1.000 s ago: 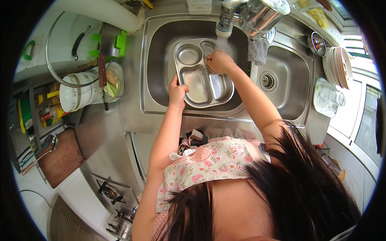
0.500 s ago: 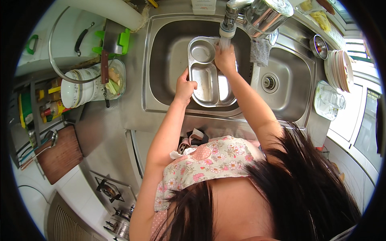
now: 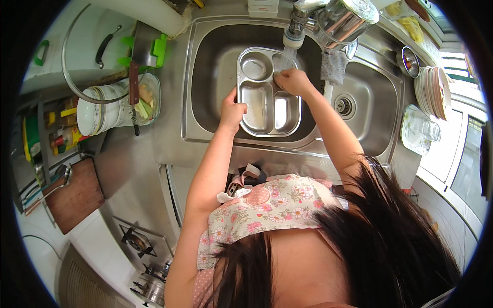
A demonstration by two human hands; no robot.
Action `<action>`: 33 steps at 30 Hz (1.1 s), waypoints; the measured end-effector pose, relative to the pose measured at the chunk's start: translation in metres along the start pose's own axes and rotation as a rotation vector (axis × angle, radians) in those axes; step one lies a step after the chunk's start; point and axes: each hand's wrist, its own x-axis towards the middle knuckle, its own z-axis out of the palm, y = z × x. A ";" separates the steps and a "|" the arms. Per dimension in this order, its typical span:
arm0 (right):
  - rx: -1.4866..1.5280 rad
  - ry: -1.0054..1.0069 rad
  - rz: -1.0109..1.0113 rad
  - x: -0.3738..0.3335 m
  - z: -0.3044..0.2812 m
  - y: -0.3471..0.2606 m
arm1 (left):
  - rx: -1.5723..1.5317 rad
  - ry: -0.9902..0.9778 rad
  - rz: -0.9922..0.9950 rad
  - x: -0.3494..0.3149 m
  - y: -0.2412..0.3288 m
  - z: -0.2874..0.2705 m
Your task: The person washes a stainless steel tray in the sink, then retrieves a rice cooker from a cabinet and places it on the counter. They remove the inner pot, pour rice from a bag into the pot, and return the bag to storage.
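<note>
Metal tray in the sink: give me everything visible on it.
The tray is shiny metal, looks like stainless steel, rectangular with rounded corners and several pressed compartments. It sits in the left basin of the sink, under the tap, whose water falls on its far right corner. The left hand grips its left rim; the right hand presses into the far right compartment. It looks wet.

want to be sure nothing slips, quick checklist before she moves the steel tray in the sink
1. Left hand grips the steel tray's left rim: ok.
2. Right hand rests on the tray's upper right compartment: ok.
3. Tray sits under the faucet, water running onto it: ok.
4. Tray held over the left basin, inside its walls: ok.
5. Tray rinsed clean: cannot tell.
</note>
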 end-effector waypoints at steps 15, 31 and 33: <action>-0.093 0.385 -0.246 0.037 0.052 -0.027 | 0.034 -0.066 -0.057 -0.001 0.002 0.018; -0.346 0.287 -0.434 0.010 0.012 -0.027 | -0.063 0.026 0.044 0.003 0.000 0.004; -0.297 0.432 -0.398 0.012 0.022 -0.017 | -0.077 0.008 0.056 0.000 0.004 0.008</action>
